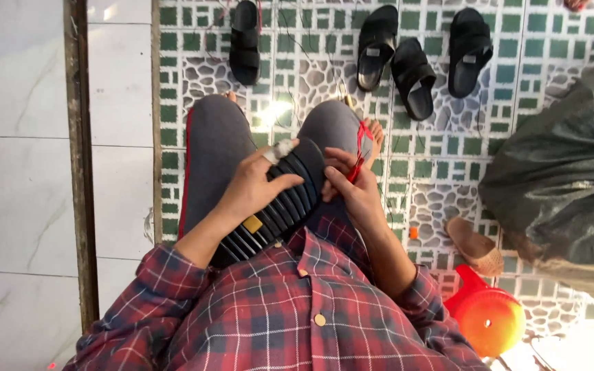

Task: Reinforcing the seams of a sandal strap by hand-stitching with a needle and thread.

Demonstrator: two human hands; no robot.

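Note:
A black sandal with a ribbed sole (290,199) lies sole-up across my lap, over grey trousers. My left hand (252,185) grips the sandal from the left; its forefinger wears a white bandage at the tip. My right hand (348,185) presses against the sandal's right edge and pinches a small red tool (360,154) with looped handles, possibly little scissors. Thin dark thread runs from the sandal toward the floor.
Several black sandals (414,58) lie on the green-and-white patterned tile floor ahead. A big dark plastic bag (572,165) fills the right side. A tan slipper (476,246) and a red-orange plastic stool (488,316) sit at lower right. White tiles and a door rail (80,172) lie left.

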